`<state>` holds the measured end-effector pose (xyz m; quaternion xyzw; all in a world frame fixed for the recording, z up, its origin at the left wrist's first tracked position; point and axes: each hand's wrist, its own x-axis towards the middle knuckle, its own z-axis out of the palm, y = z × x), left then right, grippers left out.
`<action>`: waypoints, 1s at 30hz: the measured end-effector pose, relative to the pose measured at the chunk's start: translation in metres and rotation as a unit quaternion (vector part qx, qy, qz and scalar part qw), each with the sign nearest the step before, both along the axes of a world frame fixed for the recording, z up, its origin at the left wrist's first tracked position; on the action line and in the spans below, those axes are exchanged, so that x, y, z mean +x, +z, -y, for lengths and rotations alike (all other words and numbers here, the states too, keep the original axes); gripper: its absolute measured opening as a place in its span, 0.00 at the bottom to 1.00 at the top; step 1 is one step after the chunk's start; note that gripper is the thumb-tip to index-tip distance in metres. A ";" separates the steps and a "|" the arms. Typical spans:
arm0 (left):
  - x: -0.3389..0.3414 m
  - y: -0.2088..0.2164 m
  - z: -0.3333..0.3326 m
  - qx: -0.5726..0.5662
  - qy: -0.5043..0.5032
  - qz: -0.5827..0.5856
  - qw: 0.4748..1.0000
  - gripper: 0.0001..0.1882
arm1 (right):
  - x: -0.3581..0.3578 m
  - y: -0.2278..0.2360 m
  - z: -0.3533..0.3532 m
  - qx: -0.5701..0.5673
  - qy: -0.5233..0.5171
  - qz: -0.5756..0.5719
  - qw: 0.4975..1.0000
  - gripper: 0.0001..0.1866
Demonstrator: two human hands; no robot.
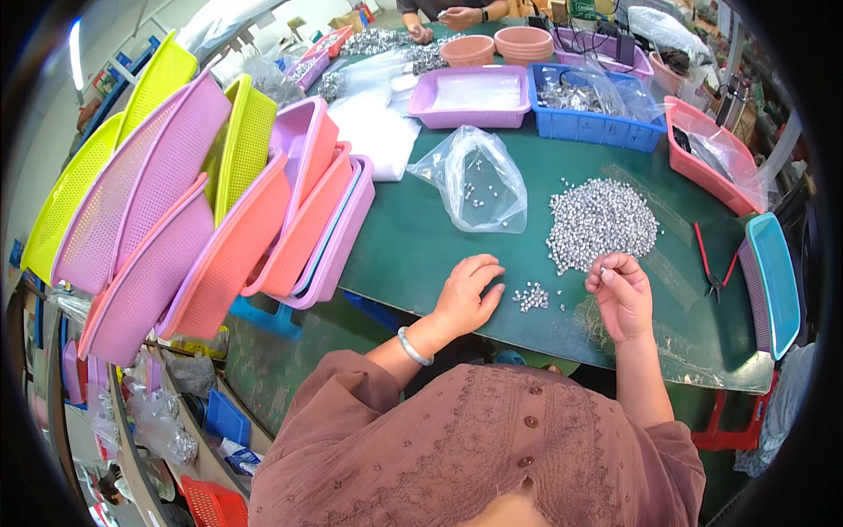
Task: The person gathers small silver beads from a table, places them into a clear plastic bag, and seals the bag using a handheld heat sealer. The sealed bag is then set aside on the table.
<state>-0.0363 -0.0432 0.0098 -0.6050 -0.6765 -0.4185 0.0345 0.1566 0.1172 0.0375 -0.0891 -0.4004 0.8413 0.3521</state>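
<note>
A large heap of small silver metal pieces (pixel 600 224) lies on the green table (pixel 395 241), right of centre. At its near edge, my right hand (pixel 625 299) pinches one small silver piece between thumb and fingertips. A much smaller cluster of silver pieces (pixel 530 297) sits closer to me, with a few strays beside it. Just left of that cluster, my left hand (pixel 470 294) rests at the table's edge, fingers bent and thumb apart, with nothing visible in it. Beyond my left hand is a clear plastic bag (pixel 479 189) holding several similar pieces.
Stacked plastic baskets (pixel 290 220) crowd the left side. Red-handled pliers (pixel 715 268) and a teal tray (pixel 774 281) are at right. A purple basket (pixel 470 120), a blue crate (pixel 601 129) and a pink tray (pixel 716 180) line the back. A co-worker's hands (pixel 457 18) are at the far end.
</note>
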 end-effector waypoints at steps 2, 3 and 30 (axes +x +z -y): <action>-0.003 -0.002 0.001 0.001 0.008 0.000 1.000 0.11 | -0.002 0.002 0.000 0.000 0.001 0.000 1.000 0.04; -0.003 -0.001 0.000 0.002 0.010 -0.005 1.000 0.11 | -0.003 0.006 0.000 0.002 0.001 -0.006 1.000 0.04; 0.002 -0.011 -0.004 0.014 0.020 -0.058 0.998 0.08 | -0.007 0.063 -0.003 0.055 0.040 -0.133 0.989 0.07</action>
